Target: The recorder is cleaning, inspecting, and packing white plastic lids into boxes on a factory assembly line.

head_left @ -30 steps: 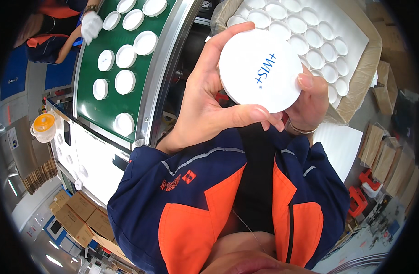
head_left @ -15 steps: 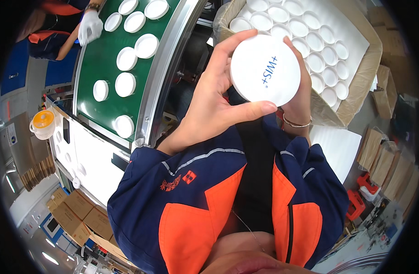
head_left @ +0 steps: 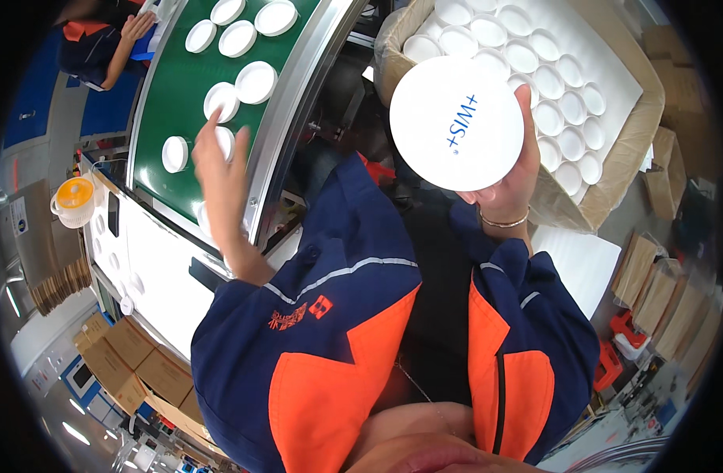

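Note:
A round white lid (head_left: 457,122) with blue print on its face is held up by my right hand (head_left: 509,185), its fingers around the edge and partly hidden behind it. My left hand (head_left: 223,181), a little blurred, reaches over the edge of the green conveyor belt (head_left: 160,91), thumb and forefinger apart. Between and behind those fingers shows a white lid (head_left: 228,142) on the belt; whether I touch it is unclear. Another lid (head_left: 203,219) is mostly covered by my left hand. Several more white lids (head_left: 256,82) lie along the belt.
An open carton (head_left: 651,118) lined with plastic stands at the right, with rows of white lids (head_left: 548,118) on a white sheet. Metal rail (head_left: 294,102) edges the belt. Across it, a co-worker's hand (head_left: 137,26) shows. A white table (head_left: 160,276) adjoins the belt's near end.
My left hand has let go of the lid and moved left over the belt. My right hand alone now holds the lid. The co-worker's hand has shifted away from the belt.

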A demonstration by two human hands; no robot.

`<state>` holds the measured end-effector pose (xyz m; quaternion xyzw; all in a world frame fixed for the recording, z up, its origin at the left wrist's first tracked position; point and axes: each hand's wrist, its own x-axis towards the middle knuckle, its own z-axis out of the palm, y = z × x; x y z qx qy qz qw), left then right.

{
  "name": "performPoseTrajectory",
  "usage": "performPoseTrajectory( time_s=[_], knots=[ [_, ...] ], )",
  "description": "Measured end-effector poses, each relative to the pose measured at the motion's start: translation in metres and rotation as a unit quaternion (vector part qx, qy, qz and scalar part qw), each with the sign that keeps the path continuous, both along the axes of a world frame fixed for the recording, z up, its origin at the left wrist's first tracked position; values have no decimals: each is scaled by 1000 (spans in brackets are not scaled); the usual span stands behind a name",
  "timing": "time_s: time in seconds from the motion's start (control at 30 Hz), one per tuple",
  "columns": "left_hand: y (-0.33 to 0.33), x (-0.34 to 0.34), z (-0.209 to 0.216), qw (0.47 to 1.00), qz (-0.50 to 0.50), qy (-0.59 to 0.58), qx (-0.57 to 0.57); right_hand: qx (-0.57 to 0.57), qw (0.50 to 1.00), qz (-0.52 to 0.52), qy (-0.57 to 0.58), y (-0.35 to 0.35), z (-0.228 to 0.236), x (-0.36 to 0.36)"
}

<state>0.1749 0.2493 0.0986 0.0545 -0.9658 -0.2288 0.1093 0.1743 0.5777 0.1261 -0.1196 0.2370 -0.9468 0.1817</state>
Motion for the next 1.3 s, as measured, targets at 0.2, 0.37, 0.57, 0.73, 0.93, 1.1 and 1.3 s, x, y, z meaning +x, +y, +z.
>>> performPoseTrajectory(
  time_s=[0.2,0.37,0.57,0.73,0.93,1.1,1.3],
  knots=[
    [-130,82,-68,962,188,-187,-62,-70,997,36,-6,-6,-5,-6],
    [-129,89,-55,987,93,-130,17,-126,990,56,17,-5,-7,-11],
    [-143,94,-61,991,111,-71,38,-116,990,37,-67,-11,-1,-7],
    [-141,58,-73,996,79,37,33,-135,987,72,48,-5,-15,-12],
    [-131,36,-71,993,107,11,53,-102,992,10,-69,-3,-4,-1],
    [-132,37,-70,999,50,-3,5,-133,990,35,6,-4,-12,-8],
    [-100,25,-63,993,-3,-44,106,-130,991,29,-13,-7,-5,-8]
  ],
)
